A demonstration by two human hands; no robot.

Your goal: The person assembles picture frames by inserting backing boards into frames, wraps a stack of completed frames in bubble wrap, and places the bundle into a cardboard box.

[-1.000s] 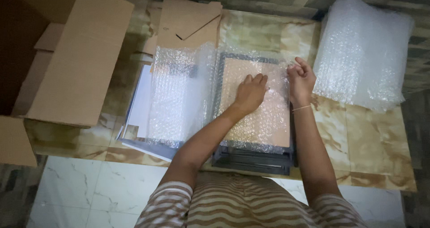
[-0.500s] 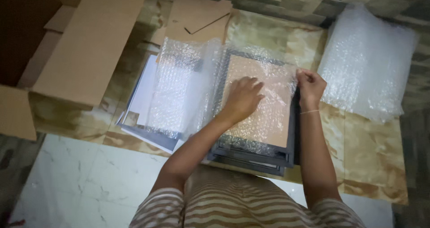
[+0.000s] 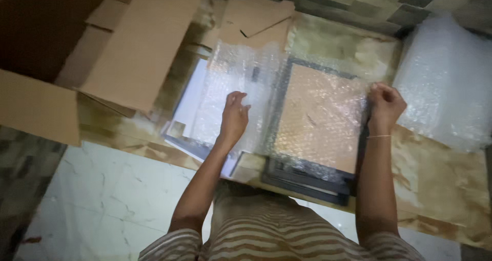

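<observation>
Presently the right hand (image 3: 385, 106) is curled shut, fingertips pinched on the edge of the bubble wrap sheet (image 3: 307, 112) where it meets the right side of the dark picture frame (image 3: 312, 169). The left hand (image 3: 234, 118) is spread, fingers slightly bent, palm down on the part of the same sheet that lies loose across the flat white boards (image 3: 192, 99) directly under it. Between the two hands sits the frame, face down so its brown backing board (image 3: 320, 122) shows, lying on a stack of like frames whose dark edges project toward the person. As judged from this view, the wrapping is partly done: the sheet covers the backing board, but its left portion remains unfolded and the near edges of the stack are bare; no tape or fastening is visible. Just beyond the right hand, to its outer side, lies a pile of bubble wrap (image 3: 448, 87). Beyond the left hand lie flat cardboard pieces (image 3: 256, 15), and farther out to its left an open cardboard box (image 3: 128, 40) with flaps spread. All rest on a mottled stone counter (image 3: 441, 189); pale floor tile (image 3: 102, 199) shows below the left forearm.
</observation>
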